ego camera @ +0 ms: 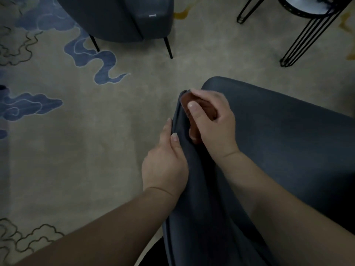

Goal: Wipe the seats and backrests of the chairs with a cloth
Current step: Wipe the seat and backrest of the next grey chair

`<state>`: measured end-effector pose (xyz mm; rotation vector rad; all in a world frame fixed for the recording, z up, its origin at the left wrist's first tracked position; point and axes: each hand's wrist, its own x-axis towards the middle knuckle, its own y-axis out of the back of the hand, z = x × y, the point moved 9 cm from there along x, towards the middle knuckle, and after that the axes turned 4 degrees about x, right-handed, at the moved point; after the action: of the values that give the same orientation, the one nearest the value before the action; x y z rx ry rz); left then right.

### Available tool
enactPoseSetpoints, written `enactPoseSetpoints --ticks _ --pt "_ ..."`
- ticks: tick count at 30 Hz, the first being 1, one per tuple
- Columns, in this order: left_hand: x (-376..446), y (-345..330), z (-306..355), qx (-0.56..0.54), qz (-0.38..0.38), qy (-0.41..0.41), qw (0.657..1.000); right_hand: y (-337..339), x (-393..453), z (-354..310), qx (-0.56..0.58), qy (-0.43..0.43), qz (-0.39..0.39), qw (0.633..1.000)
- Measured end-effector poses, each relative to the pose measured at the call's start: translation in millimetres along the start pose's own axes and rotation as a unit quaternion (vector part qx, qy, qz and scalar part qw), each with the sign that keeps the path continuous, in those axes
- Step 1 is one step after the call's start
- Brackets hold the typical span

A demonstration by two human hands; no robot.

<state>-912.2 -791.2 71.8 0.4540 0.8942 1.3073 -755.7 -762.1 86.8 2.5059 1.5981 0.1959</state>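
Quick tally. I counted 2 dark chairs: one right under my hands (278, 135), one further off at top (119, 18), w/ 2 of its thin black legs showing. 1 brownish cloth (194, 116), bunched up. 2 hands in view, both mine: left hand (165, 162) and right hand (213, 123). 1 black wire-legged stand (307, 33) at top right; I made out 2 of its hairpin legs. 1 patterned carpet (57, 150), w/ approx. 3 blue cloud shapes on it.
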Motion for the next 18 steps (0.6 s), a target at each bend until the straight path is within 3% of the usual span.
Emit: enactPoseSetpoints --ticks 7,11,15,18 --pt "-1 -1 -2 -0.002 -0.004 0.003 1.000 20 -96 10 -0.064 0.024 -0.008 0.998" --pt "-1 0 -2 -0.004 -0.002 0.009 1.000 5 -42 2 -0.109 0.030 0.013 0.993" --pt "-2 0 -4 -0.009 0.010 0.015 1.000 9 8 21 -0.043 -0.042 0.056 0.997" --pt "-4 -1 -4 -0.011 0.008 0.009 1.000 30 -42 34 0.000 -0.091 0.078 0.993"
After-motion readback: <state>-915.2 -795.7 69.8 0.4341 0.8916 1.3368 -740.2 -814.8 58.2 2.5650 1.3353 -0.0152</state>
